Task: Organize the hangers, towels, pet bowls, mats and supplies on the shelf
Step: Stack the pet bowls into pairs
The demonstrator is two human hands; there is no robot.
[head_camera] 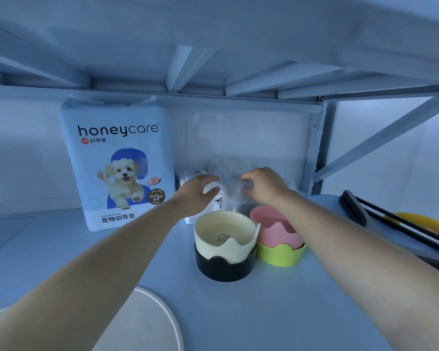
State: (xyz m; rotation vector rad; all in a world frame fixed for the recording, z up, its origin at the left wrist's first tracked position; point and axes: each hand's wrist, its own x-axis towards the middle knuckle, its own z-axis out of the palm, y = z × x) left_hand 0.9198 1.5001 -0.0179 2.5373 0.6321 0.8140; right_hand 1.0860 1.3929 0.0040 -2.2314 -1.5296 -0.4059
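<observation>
At the back of the shelf, both hands meet on what seems to be a clear bag, though it is blurred. The left hand has its grip pinched on the bag's left side, and the right hand has its grip curled round the right side. Just in front of them a cream bowl sits nested in a black bowl. Beside these on the right, a pink bowl sits in a green bowl. A pack of training pads stands upright at the left. Black hangers and a yellow hanger lie at the right edge. A white round mat lies at the near left.
</observation>
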